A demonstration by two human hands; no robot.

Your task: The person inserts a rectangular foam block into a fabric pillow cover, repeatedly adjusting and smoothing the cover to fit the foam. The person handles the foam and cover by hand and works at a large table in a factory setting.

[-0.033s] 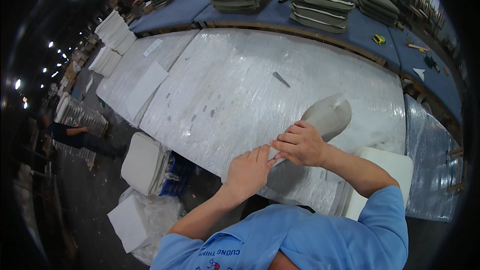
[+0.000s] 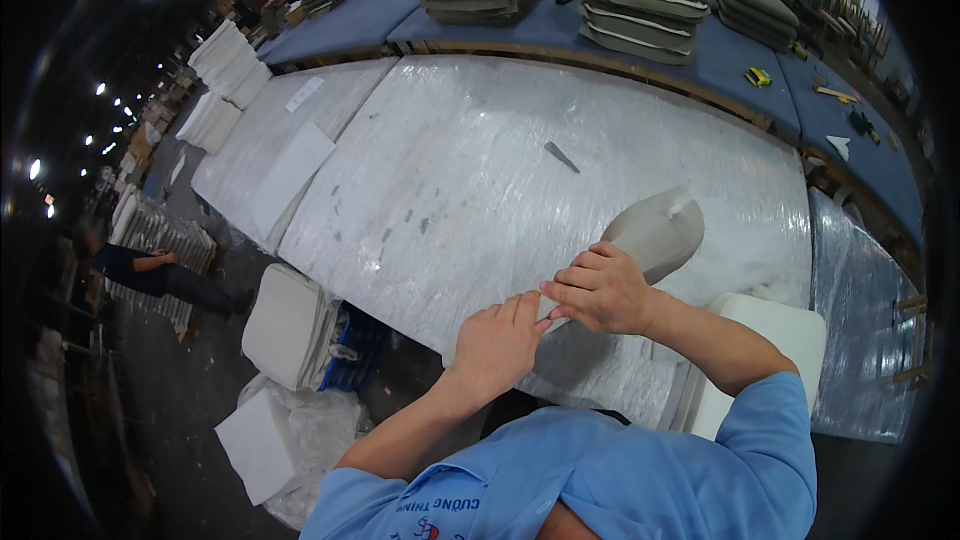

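Observation:
A grey fabric piece (image 2: 662, 232), perhaps a cushion cover, lies bunched near the front edge of the table, its rounded far end bulging and a small white bit showing there. My right hand (image 2: 605, 292) is closed over its near part, fingers curled. Beside it and almost touching, my left hand (image 2: 498, 342) pinches the edge of the same fabric. The hands hide most of the gripped edge. Farther off on the plastic-wrapped table (image 2: 430, 160) rests a slim dark strip-like tool (image 2: 562, 157).
White foam pads (image 2: 768, 352) stand at my right. Left of me are more white pads (image 2: 280, 325) by a blue crate (image 2: 355, 348). Behind, a blue-topped bench (image 2: 545, 32) bears stacks of grey cushions (image 2: 645, 10). A person (image 2: 150, 270) is at far left.

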